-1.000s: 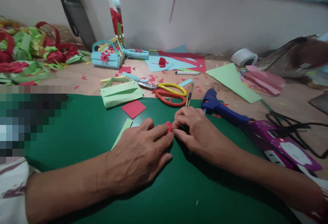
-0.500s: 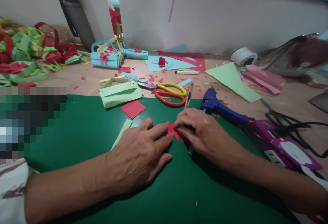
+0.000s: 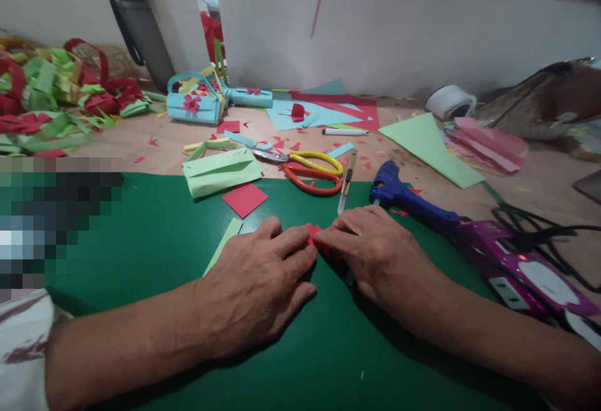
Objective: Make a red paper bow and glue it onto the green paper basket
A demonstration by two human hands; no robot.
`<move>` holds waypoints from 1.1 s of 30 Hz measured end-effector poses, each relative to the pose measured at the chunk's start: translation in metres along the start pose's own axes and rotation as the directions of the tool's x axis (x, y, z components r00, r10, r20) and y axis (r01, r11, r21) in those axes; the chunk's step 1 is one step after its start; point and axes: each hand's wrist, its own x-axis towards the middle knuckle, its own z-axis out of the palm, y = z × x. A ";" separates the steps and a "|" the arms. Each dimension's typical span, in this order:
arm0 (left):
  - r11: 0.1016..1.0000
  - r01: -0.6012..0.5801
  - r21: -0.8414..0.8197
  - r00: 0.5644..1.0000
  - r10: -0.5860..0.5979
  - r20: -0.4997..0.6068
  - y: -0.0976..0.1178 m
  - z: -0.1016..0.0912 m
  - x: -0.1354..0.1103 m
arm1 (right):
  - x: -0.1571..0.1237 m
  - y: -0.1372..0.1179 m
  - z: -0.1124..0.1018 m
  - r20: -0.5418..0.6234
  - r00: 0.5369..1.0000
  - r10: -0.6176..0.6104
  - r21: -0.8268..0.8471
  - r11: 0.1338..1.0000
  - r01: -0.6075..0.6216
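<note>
A small red paper flower point(image 3: 313, 237) lies on the green mat point(image 3: 154, 248), mostly covered by my fingertips. My left hand point(image 3: 267, 273) pins its left side with the index and middle fingers, thumb held lower and apart. From the right, my right hand point(image 3: 375, 245) presses its fingers over the other side of the flower. A pale green paper strip point(image 3: 224, 245) pokes out beside my left hand. Just above the hands are a red paper square point(image 3: 245, 200), a light green paper bag point(image 3: 224, 171) and a cutter knife point(image 3: 347, 182).
Scissors point(image 3: 313, 171) with red and yellow handles lie behind the mat. A blue glue gun point(image 3: 408, 198) and a purple power strip point(image 3: 530, 270) with cables are on the right. Blue paper bags point(image 3: 192, 108), scraps and a pen point(image 3: 345, 131) sit farther back; a pile of paper pieces point(image 3: 56, 91) is at left.
My right hand has gone from pinching the flower's petals to pressing its fingers down over the right side, covering more of it. My left hand has stayed put.
</note>
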 end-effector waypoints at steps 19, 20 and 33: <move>0.957 0.207 -0.204 0.967 -0.232 -0.108 -0.032 -0.004 0.013 | 0.016 0.011 0.002 -0.016 0.974 -0.227 0.213 0.951 0.225; 0.964 0.199 -0.178 0.970 -0.219 -0.101 -0.031 -0.004 0.012 | 0.016 0.010 0.002 -0.030 0.980 -0.194 0.215 0.957 0.196; 0.968 0.173 -0.184 0.975 -0.195 -0.106 -0.023 0.001 0.005 | 0.018 0.008 0.002 -0.115 0.985 -0.133 -0.258 0.961 0.100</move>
